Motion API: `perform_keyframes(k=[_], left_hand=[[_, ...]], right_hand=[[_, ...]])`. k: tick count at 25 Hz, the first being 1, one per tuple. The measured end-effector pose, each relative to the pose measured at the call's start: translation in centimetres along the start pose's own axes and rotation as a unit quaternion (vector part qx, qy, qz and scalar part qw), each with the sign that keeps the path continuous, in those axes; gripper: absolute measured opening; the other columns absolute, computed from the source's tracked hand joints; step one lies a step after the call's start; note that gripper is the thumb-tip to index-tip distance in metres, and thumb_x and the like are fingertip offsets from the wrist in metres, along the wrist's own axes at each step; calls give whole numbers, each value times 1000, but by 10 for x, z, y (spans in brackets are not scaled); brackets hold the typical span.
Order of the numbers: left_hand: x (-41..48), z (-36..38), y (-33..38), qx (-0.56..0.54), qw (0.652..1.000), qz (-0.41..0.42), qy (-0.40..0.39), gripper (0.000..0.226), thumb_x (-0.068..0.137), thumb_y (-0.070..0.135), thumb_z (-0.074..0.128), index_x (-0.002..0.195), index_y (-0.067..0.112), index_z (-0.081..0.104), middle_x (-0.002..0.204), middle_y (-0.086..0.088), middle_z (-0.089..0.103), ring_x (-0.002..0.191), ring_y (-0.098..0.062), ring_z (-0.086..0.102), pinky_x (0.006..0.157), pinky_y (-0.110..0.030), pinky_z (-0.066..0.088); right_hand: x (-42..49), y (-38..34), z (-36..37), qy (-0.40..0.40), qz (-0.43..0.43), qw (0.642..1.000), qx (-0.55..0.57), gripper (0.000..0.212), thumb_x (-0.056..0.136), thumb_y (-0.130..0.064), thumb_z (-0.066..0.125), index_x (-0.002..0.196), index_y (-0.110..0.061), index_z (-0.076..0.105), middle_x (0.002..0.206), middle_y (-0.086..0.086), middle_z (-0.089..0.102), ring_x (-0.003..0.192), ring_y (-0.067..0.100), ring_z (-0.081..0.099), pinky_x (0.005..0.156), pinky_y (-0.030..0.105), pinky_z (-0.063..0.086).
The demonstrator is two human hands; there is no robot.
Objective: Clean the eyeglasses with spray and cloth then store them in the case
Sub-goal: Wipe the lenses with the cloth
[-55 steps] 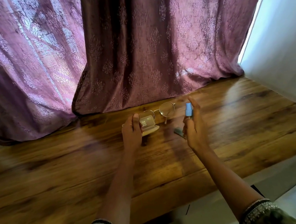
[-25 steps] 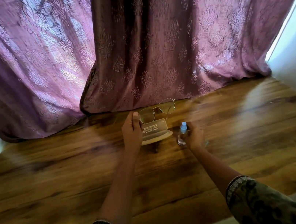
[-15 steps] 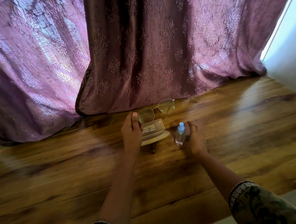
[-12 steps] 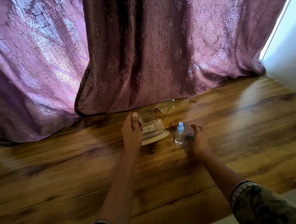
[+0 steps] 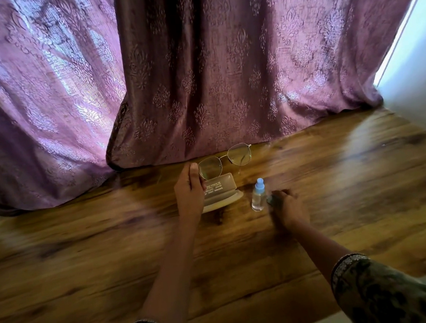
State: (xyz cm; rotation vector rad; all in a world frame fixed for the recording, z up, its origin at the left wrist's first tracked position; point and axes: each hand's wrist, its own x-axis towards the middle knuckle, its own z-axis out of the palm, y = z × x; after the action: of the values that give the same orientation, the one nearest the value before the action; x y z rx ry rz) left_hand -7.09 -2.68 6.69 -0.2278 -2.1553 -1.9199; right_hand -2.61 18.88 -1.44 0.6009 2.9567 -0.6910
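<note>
Fingers [image 5: 194, 172] of left hand [image 5: 189, 192] grip eyeglasses [image 5: 224, 160] above case [image 5: 220, 192]; right hand [image 5: 287, 207] fingers pinch dark cloth [image 5: 272, 200] beside upright spray bottle [image 5: 258, 195], near table's [image 5: 83, 263] far edge.

- the spray bottle [image 5: 258, 195], held up in the right hand [image 5: 288, 208] earlier, now stands upright on the table [image 5: 83, 263].
- that hand has let go and lies just beside it, fingers over something dark.

Left hand [image 5: 189, 192] raised and gripping; right hand [image 5: 287, 207] lowered, seemingly curled.
</note>
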Motion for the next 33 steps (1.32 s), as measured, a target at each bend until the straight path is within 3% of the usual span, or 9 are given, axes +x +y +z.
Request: perform_keyframes(k=[6,14,17,22,26,30,33], left_hand=[[0,2,-1,2,1000,1,1,35,99,20,33,66,21,43,55,0,42,42,-1,40,44,-12,35],[-9,2,9,8,1000,8,5,34,99,23,34,67,23,44,57,1,44,48,-4,41,48,-15,36],[-18,1,16,5,1000,16,9,34,99,21,34,66,24,44,56,1,44,44,-1,42,46,-12,36],[-39,1,23,-11,1000,25,13,34,99,19,34,66,22,43,57,0,42,48,-5,40,47,-16,37],[-54,1,27,-2,1000,26,6,35,99,19,34,66,24,42,56,2,42,49,-7,41,50,-24,39],[-69,2,32,5,999,33,3,35,99,20,34,66,27,43,56,4,42,49,-3,39,52,-24,37],[-79,1,37,4,999,43,-4,35,99,19,35,67,29,44,57,4,43,52,-6,40,53,-20,37]], right_hand=[[-4,4,0,48,-3,999,-24,28,89,-16,53,117,-15,58,123,12,56,108,30,55,86,39,48],[-15,1,-10,151,25,982,110,17,80,-22,65,94,-13,65,101,8,65,86,30,63,78,47,52],[-26,-3,-20,211,26,965,153,15,80,-21,64,90,-10,63,97,9,62,85,29,60,74,42,50],[-53,-30,-53,319,-54,905,275,11,76,-5,61,87,-5,62,92,11,60,73,12,48,63,23,40],[-85,-56,-74,379,-163,855,313,14,73,2,62,85,-4,63,87,1,54,66,3,45,62,1,35],[-106,-73,-81,384,-214,841,314,13,74,-1,67,87,-4,64,88,4,58,74,10,52,66,1,34],[-118,-81,-80,360,-239,843,319,12,78,-6,67,89,-4,64,90,8,61,77,13,56,65,11,42]])
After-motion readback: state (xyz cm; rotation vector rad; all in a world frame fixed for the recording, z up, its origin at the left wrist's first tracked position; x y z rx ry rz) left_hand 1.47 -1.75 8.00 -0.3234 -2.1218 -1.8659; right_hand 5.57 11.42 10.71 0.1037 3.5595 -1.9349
